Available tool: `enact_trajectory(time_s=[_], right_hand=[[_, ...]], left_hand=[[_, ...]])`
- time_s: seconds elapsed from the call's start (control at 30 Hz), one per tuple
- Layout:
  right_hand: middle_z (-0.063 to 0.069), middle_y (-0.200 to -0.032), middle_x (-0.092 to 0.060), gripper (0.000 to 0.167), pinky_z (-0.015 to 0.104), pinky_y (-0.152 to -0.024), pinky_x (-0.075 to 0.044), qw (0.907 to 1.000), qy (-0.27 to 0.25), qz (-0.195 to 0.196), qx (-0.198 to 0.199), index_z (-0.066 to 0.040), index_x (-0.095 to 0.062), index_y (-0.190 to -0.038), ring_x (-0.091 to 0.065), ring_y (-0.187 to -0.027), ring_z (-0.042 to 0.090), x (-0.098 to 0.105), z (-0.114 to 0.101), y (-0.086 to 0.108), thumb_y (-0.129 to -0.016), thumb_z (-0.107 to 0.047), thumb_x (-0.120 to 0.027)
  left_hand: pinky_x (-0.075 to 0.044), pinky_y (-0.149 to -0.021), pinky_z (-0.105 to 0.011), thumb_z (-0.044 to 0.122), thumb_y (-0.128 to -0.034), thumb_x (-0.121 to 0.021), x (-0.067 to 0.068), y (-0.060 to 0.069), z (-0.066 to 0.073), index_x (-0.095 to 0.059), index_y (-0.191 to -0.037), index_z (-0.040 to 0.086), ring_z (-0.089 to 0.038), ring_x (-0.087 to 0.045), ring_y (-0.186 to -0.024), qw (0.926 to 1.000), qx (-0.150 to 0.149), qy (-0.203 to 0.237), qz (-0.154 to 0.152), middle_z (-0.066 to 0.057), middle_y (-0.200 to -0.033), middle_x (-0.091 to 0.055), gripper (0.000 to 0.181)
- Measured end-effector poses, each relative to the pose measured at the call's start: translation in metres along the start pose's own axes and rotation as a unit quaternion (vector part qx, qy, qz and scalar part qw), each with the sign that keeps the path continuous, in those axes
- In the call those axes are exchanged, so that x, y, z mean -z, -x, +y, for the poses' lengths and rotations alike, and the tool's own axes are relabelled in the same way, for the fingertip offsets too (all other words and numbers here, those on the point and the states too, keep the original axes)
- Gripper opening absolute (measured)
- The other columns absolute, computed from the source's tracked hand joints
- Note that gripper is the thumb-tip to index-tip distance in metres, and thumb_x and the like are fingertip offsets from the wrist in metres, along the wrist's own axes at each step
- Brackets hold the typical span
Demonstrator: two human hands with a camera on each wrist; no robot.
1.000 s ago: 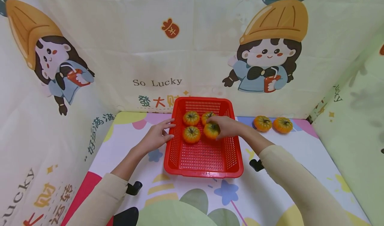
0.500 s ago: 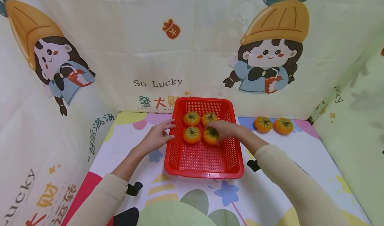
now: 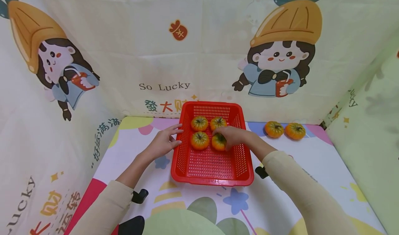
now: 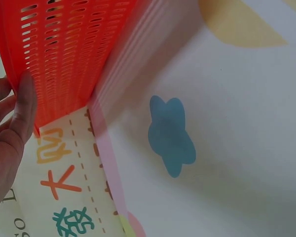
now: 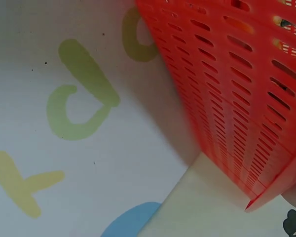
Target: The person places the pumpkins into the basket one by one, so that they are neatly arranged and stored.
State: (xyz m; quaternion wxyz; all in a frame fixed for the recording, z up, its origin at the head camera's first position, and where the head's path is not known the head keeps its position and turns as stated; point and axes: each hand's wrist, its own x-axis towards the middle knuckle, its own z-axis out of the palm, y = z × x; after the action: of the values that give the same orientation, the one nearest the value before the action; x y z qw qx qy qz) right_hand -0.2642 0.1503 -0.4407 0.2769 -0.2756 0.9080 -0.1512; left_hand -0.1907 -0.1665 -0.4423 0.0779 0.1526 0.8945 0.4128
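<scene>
A red plastic basket (image 3: 210, 181) with perforated walls stands mid-table, with several small orange-and-green pumpkins inside, among them the back-left pumpkin (image 3: 199, 123), the back-right pumpkin (image 3: 218, 122) and the front-left pumpkin (image 3: 200, 140). Reaching over the right rim, my right hand (image 3: 235, 136) grips the front-right pumpkin (image 3: 219, 143), its fingers covering part of it. At the left rim my left hand (image 3: 162, 142) holds the basket's edge. In the left wrist view its thumb (image 4: 25, 106) lies against the outer wall. The right wrist view mostly shows the outer basket wall (image 5: 222, 94), the pumpkin hidden.
Two more pumpkins, one (image 3: 274, 129) beside the other (image 3: 295, 131), sit at the table's back right. Behind the basket rises a printed cloth wall (image 3: 215, 54). The table's patterned cloth (image 3: 168, 207) extends in front of the basket.
My right hand has lowered the front-right pumpkin slightly toward the viewer, in line with the front-left one. From half a second ago it has hardly moved. My left hand stays at the rim.
</scene>
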Motion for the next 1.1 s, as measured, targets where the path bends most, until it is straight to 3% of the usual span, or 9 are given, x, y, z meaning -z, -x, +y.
enact_trajectory(time_s=[0.4,0.77,1.1], right_hand=[[-0.001,-0.135,-0.060,0.074,0.046,-0.100,-0.058,0.9999,-0.005,0.001,-0.010,-0.027,-0.056,-0.135,-0.053,-0.132,0.025,-0.005,0.003,-0.005,-0.072,-0.013,-0.093],[0.002,-0.146,-0.055,0.083,0.049,-0.106,-0.053,0.9999,-0.015,0.003,-0.008,-0.026,-0.052,-0.146,-0.048,-0.139,0.028,-0.004,0.002,-0.001,-0.074,-0.016,-0.092],[0.002,-0.149,-0.055,0.077,0.052,-0.110,-0.050,0.9992,-0.024,0.026,0.017,-0.022,-0.054,-0.148,-0.047,-0.140,0.028,0.000,0.001,0.006,-0.079,-0.020,-0.089]], left_hand=[[-0.061,-0.070,-0.027,0.008,-0.0928,-0.075,0.000,0.000,0.000,-0.059,-0.145,0.005,-0.017,-0.064,-0.085,1.0000,-0.002,-0.009,-0.001,-0.007,-0.164,-0.042,0.054],[-0.061,-0.071,-0.028,0.008,-0.0935,-0.074,0.000,-0.001,0.000,-0.059,-0.145,0.004,-0.017,-0.065,-0.085,1.0000,-0.002,-0.004,-0.003,-0.007,-0.164,-0.041,0.054],[-0.061,-0.071,-0.028,0.009,-0.0936,-0.075,0.000,-0.001,-0.002,-0.059,-0.145,0.005,-0.018,-0.066,-0.087,1.0000,0.003,-0.008,0.000,-0.006,-0.164,-0.041,0.054]])
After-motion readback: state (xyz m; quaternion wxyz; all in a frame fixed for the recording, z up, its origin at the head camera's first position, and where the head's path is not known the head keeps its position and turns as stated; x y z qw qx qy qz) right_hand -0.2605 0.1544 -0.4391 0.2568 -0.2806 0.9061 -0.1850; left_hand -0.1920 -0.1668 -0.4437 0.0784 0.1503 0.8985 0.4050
